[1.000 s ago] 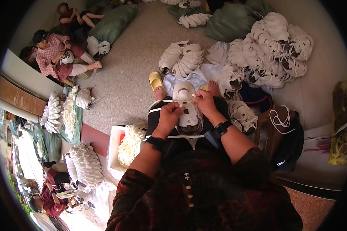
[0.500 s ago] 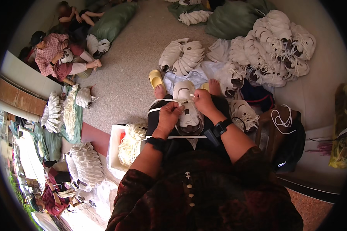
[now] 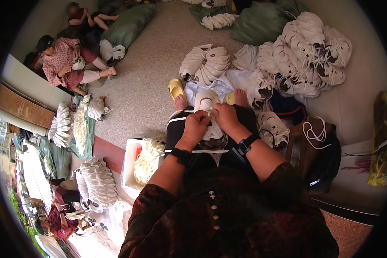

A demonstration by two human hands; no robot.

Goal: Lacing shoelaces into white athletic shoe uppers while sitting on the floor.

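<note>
A white shoe upper [image 3: 205,99] rests on my lap between my dark-clad thighs, its rounded toe pointing away from me. My left hand [image 3: 196,126] is closed in a pinch over its lacing area, on a white shoelace [image 3: 176,119] that trails off to the left over my thigh. Beside it, my right hand [image 3: 226,118] pinches the lace too, and the fingertips of both hands almost meet. The hands cover the eyelets and the middle of the upper. A thin white band [image 3: 195,151] crosses my lap near my wrists.
A white bin [image 3: 129,165] of loose laces [image 3: 148,165] stands at my left. Piled shoe uppers [image 3: 307,56] lie ahead right, with a stacked ring of uppers [image 3: 205,63] ahead. At right is a black bag [image 3: 324,163]. Other people [image 3: 62,60] sit far left.
My left hand has moved forward and right along the upper, now close to my right hand. My right hand has shifted slightly toward the middle. The upper stays on my lap.
</note>
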